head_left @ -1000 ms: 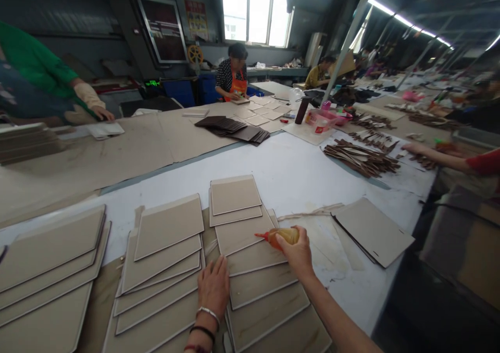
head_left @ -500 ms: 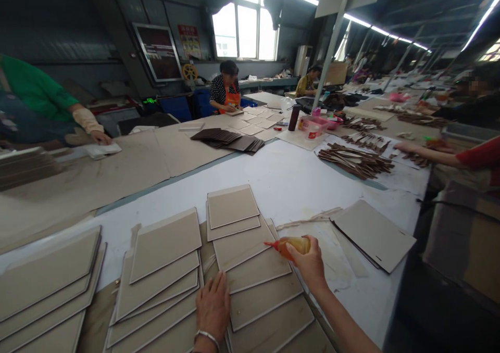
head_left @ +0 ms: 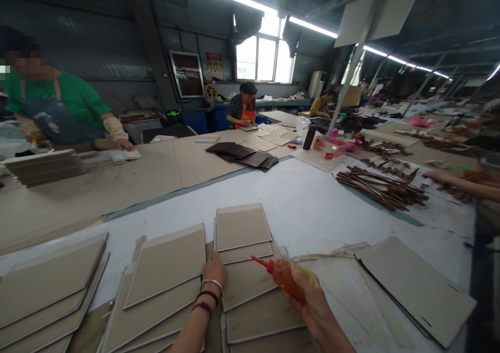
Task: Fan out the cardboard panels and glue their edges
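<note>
As right fingers [head_left: 308, 290] grip the bottle [head_left: 282, 276], left hand [head_left: 214, 268], fingers hidden, has advanced.

The boards [head_left: 242, 227] are matt grey-brown cardboard with pale, smooth edges. The bottle [head_left: 287, 280] is soft translucent plastic, slightly glossy, with a red plastic nozzle [head_left: 261, 263]. The desk [head_left: 312, 207] carries a matt white sheet, stained in places. The bangle [head_left: 211, 282] is shiny metal.
</note>
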Demonstrator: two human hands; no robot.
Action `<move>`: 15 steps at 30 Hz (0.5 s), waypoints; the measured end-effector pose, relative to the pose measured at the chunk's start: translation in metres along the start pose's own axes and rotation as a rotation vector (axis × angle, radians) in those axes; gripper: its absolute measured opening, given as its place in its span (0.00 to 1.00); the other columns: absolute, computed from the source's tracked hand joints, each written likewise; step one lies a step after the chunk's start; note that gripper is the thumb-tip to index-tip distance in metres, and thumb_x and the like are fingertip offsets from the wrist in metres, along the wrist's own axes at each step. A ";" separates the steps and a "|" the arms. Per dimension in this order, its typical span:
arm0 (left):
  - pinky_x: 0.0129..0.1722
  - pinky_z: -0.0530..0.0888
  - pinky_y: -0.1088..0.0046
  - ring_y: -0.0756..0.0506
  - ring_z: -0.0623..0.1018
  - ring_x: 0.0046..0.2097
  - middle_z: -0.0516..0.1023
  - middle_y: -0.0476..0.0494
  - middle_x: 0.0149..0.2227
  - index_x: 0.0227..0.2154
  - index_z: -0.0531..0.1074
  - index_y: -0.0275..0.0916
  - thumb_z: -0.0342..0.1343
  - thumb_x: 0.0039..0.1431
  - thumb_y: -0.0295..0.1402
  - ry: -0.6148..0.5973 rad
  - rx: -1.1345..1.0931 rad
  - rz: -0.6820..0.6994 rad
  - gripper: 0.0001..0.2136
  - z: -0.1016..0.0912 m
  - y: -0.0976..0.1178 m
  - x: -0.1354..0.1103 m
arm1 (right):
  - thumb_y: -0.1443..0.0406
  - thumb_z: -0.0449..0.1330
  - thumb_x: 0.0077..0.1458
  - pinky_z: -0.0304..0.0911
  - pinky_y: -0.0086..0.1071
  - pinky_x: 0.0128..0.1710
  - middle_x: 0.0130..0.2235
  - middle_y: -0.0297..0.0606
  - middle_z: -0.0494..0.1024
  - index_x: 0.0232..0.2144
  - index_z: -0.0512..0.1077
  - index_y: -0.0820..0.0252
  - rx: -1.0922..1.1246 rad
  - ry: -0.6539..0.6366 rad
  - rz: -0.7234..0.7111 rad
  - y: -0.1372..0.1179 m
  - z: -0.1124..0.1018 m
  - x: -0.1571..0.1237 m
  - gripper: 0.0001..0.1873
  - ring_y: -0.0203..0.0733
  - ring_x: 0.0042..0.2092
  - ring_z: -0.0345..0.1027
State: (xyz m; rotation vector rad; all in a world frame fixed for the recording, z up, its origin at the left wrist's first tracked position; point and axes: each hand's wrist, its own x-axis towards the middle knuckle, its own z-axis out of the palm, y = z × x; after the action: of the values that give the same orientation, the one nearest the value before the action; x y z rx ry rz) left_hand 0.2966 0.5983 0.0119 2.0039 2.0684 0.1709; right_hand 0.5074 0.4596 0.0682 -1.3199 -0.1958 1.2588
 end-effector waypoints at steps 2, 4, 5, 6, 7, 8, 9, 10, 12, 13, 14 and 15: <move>0.39 0.70 0.68 0.41 0.76 0.41 0.76 0.30 0.36 0.41 0.67 0.27 0.42 0.52 0.18 -0.040 0.015 -0.095 0.14 -0.001 0.005 0.009 | 0.51 0.67 0.37 0.65 0.29 0.26 0.35 0.36 0.76 0.40 0.66 0.57 0.006 -0.007 -0.014 0.001 -0.002 0.003 0.29 0.40 0.33 0.69; 0.37 0.70 0.68 0.41 0.76 0.41 0.76 0.31 0.36 0.39 0.67 0.29 0.42 0.54 0.21 -0.059 0.023 -0.157 0.12 -0.003 0.009 0.011 | 0.52 0.67 0.37 0.65 0.29 0.26 0.35 0.36 0.76 0.41 0.66 0.57 0.005 -0.014 -0.011 0.001 -0.003 0.005 0.30 0.40 0.33 0.69; 0.36 0.69 0.69 0.41 0.76 0.41 0.76 0.32 0.36 0.39 0.67 0.30 0.42 0.55 0.22 -0.063 0.026 -0.173 0.12 -0.004 0.010 0.010 | 0.52 0.67 0.37 0.66 0.29 0.26 0.35 0.36 0.76 0.41 0.65 0.57 0.001 -0.010 -0.007 0.001 -0.004 0.006 0.30 0.40 0.33 0.70; 0.36 0.69 0.69 0.41 0.75 0.42 0.75 0.33 0.37 0.38 0.67 0.31 0.41 0.56 0.23 -0.066 0.027 -0.181 0.12 -0.006 0.010 0.008 | 0.52 0.67 0.37 0.66 0.29 0.25 0.35 0.37 0.76 0.41 0.65 0.58 -0.003 -0.006 -0.004 0.002 -0.004 0.006 0.30 0.40 0.33 0.70; 0.36 0.69 0.70 0.41 0.75 0.43 0.75 0.33 0.38 0.38 0.67 0.31 0.40 0.56 0.23 -0.067 0.028 -0.188 0.12 -0.007 0.011 0.004 | 0.52 0.68 0.37 0.66 0.29 0.25 0.35 0.37 0.76 0.41 0.65 0.58 -0.007 -0.002 -0.002 0.002 -0.004 0.006 0.30 0.41 0.33 0.70; 0.36 0.69 0.69 0.41 0.74 0.43 0.75 0.33 0.39 0.38 0.67 0.32 0.40 0.56 0.23 -0.069 0.030 -0.195 0.12 -0.008 0.011 -0.001 | 0.52 0.68 0.37 0.66 0.29 0.25 0.35 0.37 0.76 0.41 0.65 0.58 -0.010 0.001 -0.006 0.003 -0.003 0.007 0.30 0.41 0.33 0.70; 0.36 0.68 0.69 0.40 0.74 0.44 0.75 0.34 0.40 0.38 0.67 0.32 0.39 0.56 0.23 -0.070 0.033 -0.203 0.13 -0.009 0.011 -0.008 | 0.52 0.68 0.36 0.66 0.29 0.25 0.35 0.37 0.76 0.40 0.65 0.58 -0.012 0.003 -0.010 0.003 -0.002 0.008 0.30 0.41 0.33 0.70; 0.36 0.68 0.69 0.40 0.74 0.45 0.74 0.34 0.40 0.39 0.67 0.32 0.39 0.56 0.23 -0.070 0.036 -0.213 0.13 -0.009 0.011 -0.015 | 0.52 0.68 0.36 0.66 0.29 0.24 0.35 0.37 0.76 0.40 0.65 0.58 -0.014 0.004 -0.012 0.004 0.000 0.009 0.30 0.42 0.33 0.70; 0.35 0.68 0.68 0.39 0.73 0.45 0.74 0.34 0.40 0.41 0.67 0.33 0.38 0.56 0.23 -0.075 0.045 -0.229 0.14 -0.010 0.013 -0.028 | 0.52 0.69 0.34 0.66 0.30 0.24 0.35 0.37 0.76 0.39 0.65 0.58 -0.017 0.004 -0.015 0.006 0.003 0.012 0.31 0.43 0.33 0.70; 0.35 0.68 0.68 0.39 0.73 0.44 0.74 0.34 0.40 0.42 0.67 0.33 0.38 0.57 0.23 -0.079 0.050 -0.226 0.15 -0.011 0.013 -0.033 | 0.53 0.69 0.34 0.67 0.31 0.25 0.35 0.36 0.75 0.39 0.64 0.57 -0.015 0.013 -0.013 0.007 0.005 0.014 0.31 0.44 0.34 0.70; 0.36 0.68 0.67 0.39 0.73 0.44 0.74 0.35 0.40 0.42 0.67 0.33 0.38 0.57 0.24 -0.082 0.053 -0.207 0.14 -0.012 0.015 -0.037 | 0.53 0.70 0.33 0.67 0.31 0.25 0.35 0.36 0.75 0.38 0.64 0.57 -0.008 0.027 -0.012 0.008 0.007 0.015 0.31 0.44 0.34 0.70; 0.38 0.68 0.67 0.39 0.73 0.44 0.73 0.35 0.40 0.41 0.67 0.33 0.39 0.58 0.25 -0.080 0.057 -0.175 0.14 -0.015 0.016 -0.038 | 0.54 0.70 0.32 0.67 0.32 0.25 0.35 0.35 0.75 0.38 0.64 0.56 0.001 0.039 -0.010 0.008 0.008 0.017 0.31 0.45 0.34 0.70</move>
State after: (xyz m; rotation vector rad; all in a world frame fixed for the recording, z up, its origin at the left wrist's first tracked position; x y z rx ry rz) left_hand 0.3086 0.5623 0.0338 1.8165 2.2065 -0.0010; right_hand 0.5036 0.4749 0.0558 -1.3403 -0.1739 1.2233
